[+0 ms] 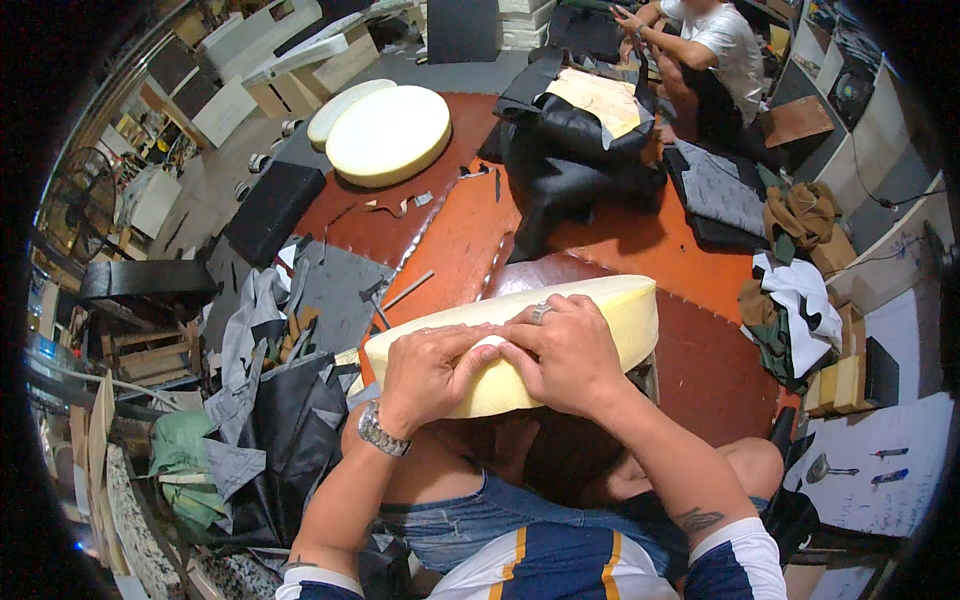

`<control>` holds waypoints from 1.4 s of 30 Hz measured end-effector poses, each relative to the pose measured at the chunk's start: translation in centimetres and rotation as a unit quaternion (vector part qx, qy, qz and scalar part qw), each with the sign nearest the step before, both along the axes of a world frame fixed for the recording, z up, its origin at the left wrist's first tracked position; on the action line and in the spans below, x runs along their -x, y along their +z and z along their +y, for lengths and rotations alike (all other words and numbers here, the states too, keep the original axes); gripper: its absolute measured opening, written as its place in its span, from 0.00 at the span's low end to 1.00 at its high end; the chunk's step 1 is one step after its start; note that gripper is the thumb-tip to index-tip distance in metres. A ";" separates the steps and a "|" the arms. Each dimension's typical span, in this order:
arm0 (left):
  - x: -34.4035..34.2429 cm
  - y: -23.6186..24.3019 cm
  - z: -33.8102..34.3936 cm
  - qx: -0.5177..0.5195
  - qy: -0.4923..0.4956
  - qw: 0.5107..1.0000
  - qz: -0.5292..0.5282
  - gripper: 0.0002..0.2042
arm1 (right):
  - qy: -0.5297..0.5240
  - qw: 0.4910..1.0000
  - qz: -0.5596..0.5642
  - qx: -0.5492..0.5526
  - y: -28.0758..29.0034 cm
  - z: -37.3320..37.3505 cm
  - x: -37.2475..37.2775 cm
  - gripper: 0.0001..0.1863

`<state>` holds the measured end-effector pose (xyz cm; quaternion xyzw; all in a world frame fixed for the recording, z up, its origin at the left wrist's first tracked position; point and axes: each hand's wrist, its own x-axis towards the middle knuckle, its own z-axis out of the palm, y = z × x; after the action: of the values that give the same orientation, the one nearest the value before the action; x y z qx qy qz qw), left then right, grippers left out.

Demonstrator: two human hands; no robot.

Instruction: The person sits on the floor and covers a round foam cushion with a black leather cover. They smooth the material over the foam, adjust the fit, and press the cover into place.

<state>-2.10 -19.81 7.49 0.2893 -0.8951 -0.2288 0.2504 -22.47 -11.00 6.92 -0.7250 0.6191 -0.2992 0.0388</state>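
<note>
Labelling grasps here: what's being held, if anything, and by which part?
A pale yellow foam slab: the left hand and right hand grip it together around the middle of its near side, thumbs nearly meeting.

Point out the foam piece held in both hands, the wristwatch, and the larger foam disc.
Foam piece (497,396), head view: lower middle of its near side.
Wristwatch (384,434), head view: metal band.
Larger foam disc (388,129), head view: middle of its top face.

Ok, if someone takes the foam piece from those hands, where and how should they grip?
I'd grip the foam piece by its right end, coming from the right: it juts past the right hand, thick edge exposed, so thumb above and fingers below should fit. The left hand crowds the other end.
</note>
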 end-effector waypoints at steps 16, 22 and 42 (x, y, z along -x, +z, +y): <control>-1.6 -0.6 -1.9 -0.039 -0.070 0.997 0.009 0.26 | 0.111 0.993 -0.024 -0.019 0.3 -0.6 3.1 0.23; -0.8 -0.9 -1.1 -0.056 -0.009 0.998 -0.037 0.19 | 0.078 0.994 0.021 -0.069 0.1 -1.0 2.6 0.19; -0.5 -1.0 -0.9 -0.040 -0.028 0.998 -0.038 0.28 | 0.042 0.993 -0.041 -0.103 -0.8 -0.8 6.2 0.20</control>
<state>-1.64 -20.71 6.46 0.2821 -0.9020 -0.2601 0.1979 -28.68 -11.81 6.12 -0.7299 0.6134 -0.2612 0.1509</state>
